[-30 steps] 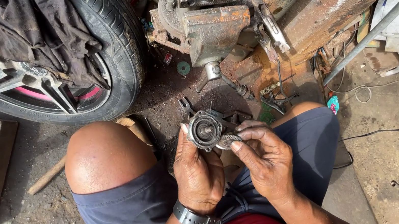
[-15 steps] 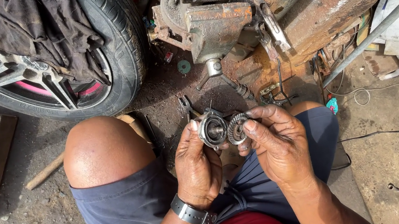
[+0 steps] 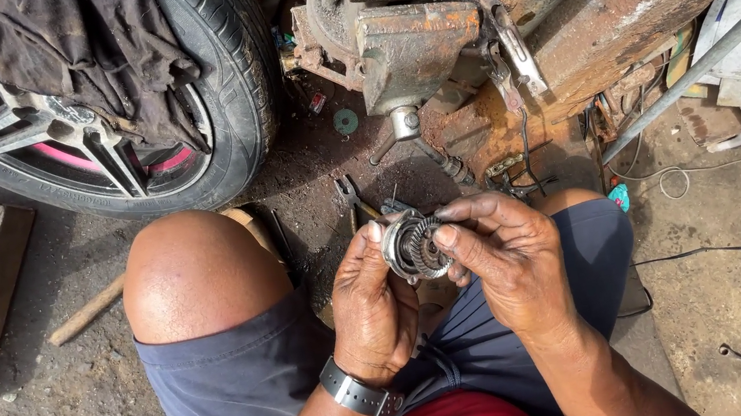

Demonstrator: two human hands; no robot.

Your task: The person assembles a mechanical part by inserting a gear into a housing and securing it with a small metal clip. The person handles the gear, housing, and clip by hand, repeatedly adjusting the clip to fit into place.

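Fingers of the left hand [image 3: 370, 305] and right hand [image 3: 503, 255] are now pinched closer around the toothed metal gear part [image 3: 416, 248], held above the lap; its underside is hidden.

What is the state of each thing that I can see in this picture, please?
left hand: gripping the round metal part from its left side.
right hand: fingertips pinching the same part.
round metal part: toothed, greasy, held up between both hands.
bench vise: rusty; whether its jaws are shut cannot be told.
car wheel: off a car, leaning.
dark cloth: draped over the wheel.
pliers: lying on the ground.
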